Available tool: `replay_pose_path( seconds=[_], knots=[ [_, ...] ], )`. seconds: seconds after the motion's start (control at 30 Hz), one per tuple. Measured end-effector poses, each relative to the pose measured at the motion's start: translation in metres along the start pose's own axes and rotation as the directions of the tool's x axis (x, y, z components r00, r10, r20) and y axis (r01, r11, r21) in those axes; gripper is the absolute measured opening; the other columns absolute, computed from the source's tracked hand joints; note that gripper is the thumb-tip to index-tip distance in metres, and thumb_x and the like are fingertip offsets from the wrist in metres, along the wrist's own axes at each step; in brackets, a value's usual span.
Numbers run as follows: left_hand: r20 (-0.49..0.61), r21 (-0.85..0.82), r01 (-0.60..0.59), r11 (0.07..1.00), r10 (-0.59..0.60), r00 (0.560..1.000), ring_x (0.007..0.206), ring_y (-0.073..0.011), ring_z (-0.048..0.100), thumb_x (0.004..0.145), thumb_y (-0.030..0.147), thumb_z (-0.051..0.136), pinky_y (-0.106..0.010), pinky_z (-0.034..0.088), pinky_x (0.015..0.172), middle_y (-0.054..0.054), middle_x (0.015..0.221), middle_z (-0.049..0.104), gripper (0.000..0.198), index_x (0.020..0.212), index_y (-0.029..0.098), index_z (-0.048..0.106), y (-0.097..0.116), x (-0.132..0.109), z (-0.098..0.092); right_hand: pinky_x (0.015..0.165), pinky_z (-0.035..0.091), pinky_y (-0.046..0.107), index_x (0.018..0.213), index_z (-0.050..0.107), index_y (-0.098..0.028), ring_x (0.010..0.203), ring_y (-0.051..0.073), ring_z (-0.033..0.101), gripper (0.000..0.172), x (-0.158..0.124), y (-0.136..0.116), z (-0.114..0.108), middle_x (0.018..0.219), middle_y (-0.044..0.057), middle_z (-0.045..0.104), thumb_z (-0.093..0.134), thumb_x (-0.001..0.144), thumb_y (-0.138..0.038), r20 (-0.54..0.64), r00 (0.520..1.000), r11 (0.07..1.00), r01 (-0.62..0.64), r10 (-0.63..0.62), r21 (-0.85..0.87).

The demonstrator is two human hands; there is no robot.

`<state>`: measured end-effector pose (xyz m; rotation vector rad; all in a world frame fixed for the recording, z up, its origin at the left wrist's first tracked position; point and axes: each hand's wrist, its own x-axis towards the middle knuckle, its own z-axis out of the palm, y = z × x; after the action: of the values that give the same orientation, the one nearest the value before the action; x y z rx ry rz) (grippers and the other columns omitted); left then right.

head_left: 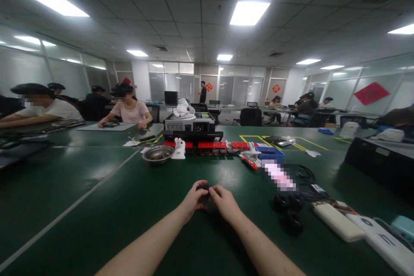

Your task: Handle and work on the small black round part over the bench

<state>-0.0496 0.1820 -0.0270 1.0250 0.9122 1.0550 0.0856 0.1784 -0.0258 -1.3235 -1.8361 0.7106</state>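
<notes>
My left hand [193, 198] and my right hand [224, 202] meet over the green table in front of me. Their fingertips close on a small black object [207, 188], mostly covered by the fingers, so its kind cannot be made out. To the right of my hands lie several round black parts [293, 223], close together. Farther off, beyond the hands, sits a metal bowl [157, 160] with small pieces in it. A red-handled tool [249, 163] rests farther right, beside a blue tray [278, 154].
Ahead stands a grey and black machine [189, 126] behind a row of red blocks [210, 144]. Cables [307, 174], a cream power bank [339, 222] and a white box [383, 239] lie at right. Across the table a co-worker [127, 110] sits at a mat [93, 127].
</notes>
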Motion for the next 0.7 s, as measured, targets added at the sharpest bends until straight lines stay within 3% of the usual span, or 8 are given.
replay_pose_path(
  seconds=[0.17, 0.27, 0.4, 0.6, 0.7],
  knots=[
    [0.064, -0.014, 0.007, 1.0, -0.006, 0.998, 0.065, -0.0144, 0.055, 0.063, 0.016, 0.045, -0.021, 0.044, 0.045, -0.002, 0.08, 0.051, 0.043, 0.104, 0.023, 0.035, -0.001, 0.002, -0.004, 0.053, 0.035, 0.021, 0.073, 0.056, -0.016, 0.058, 0.012, 0.05, 0.022, 0.004, 0.002, 0.0, 0.061, 0.0, 0.056, 0.045, 0.076, -0.035, -0.03, 1.0, 1.0, 0.005, -0.005, -0.004],
    [0.067, -0.012, 0.044, 0.999, -0.044, 0.997, 0.056, -0.0128, 0.056, 0.07, 0.033, 0.043, -0.019, 0.041, 0.038, -0.002, 0.078, 0.052, 0.039, 0.106, 0.023, 0.033, -0.002, 0.005, -0.005, 0.054, 0.036, 0.022, 0.082, 0.059, -0.016, 0.058, 0.012, 0.05, 0.018, 0.004, 0.001, -0.001, 0.063, 0.0, 0.056, 0.05, 0.072, -0.028, -0.032, 0.999, 0.999, 0.035, -0.035, -0.007],
    [-0.004, 0.052, 0.083, 0.995, -0.083, 0.997, 0.033, -0.0085, 0.048, 0.071, 0.053, 0.04, -0.015, 0.028, 0.028, 0.001, 0.063, 0.053, 0.047, 0.104, 0.02, 0.035, -0.004, 0.01, -0.005, 0.054, 0.036, 0.021, 0.098, 0.055, -0.021, 0.056, 0.011, 0.047, 0.031, 0.002, -0.002, -0.002, 0.06, -0.003, 0.051, 0.053, 0.067, -0.018, -0.011, 0.994, 0.993, 0.113, -0.113, 0.042],
    [-0.047, 0.008, 0.053, 0.999, -0.052, 0.998, 0.033, -0.0077, 0.044, 0.074, 0.04, 0.039, -0.015, 0.027, 0.03, 0.004, 0.052, 0.048, 0.034, 0.098, 0.017, 0.041, -0.006, 0.01, -0.003, 0.054, 0.037, 0.021, 0.104, 0.049, -0.02, 0.058, 0.011, 0.048, 0.04, 0.002, -0.001, 0.003, 0.062, -0.004, 0.05, 0.058, 0.065, -0.022, -0.003, 0.997, 0.993, 0.08, -0.08, 0.085],
    [-0.059, -0.023, 0.038, 0.999, -0.039, 0.997, 0.041, -0.0085, 0.048, 0.073, 0.031, 0.038, -0.016, 0.033, 0.035, 0.003, 0.06, 0.049, 0.03, 0.099, 0.019, 0.039, -0.004, 0.007, -0.003, 0.052, 0.035, 0.021, 0.094, 0.052, -0.016, 0.057, 0.012, 0.048, 0.03, 0.002, 0.003, 0.005, 0.062, -0.001, 0.052, 0.05, 0.072, -0.037, -0.019, 1.0, 0.998, -0.005, 0.006, 0.056]
  ],
)
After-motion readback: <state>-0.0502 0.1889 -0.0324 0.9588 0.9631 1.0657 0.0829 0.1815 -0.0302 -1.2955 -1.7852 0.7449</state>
